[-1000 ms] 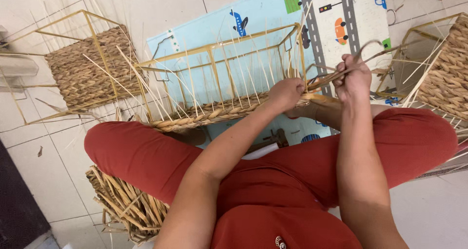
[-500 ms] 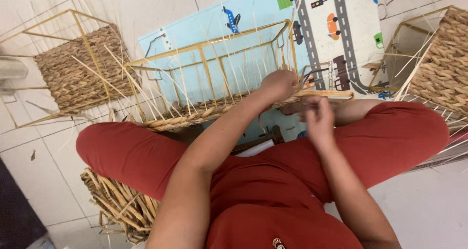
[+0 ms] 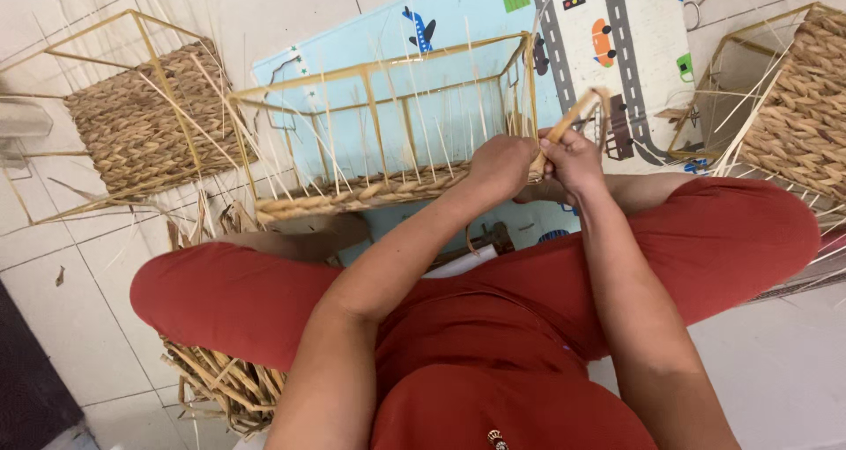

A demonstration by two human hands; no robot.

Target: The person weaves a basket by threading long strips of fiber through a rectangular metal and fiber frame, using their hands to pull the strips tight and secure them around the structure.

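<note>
A gold wire basket frame rests on my lap and the floor, with a woven band of dried straw along its lower edge and thin spokes sticking up. My left hand grips the woven edge at the frame's right corner. My right hand is closed on a braided straw strand that slants up and to the right, right beside the left hand. Both hands touch at the corner.
A finished woven basket in a gold frame stands at the left, another woven basket at the right. A children's play mat with roads and cars lies beyond. Loose straw bundles lie under my left knee on white tiles.
My right hand has come back in from the right and now meets the left hand at the frame's corner, holding the strand upright instead of stretched sideways.
</note>
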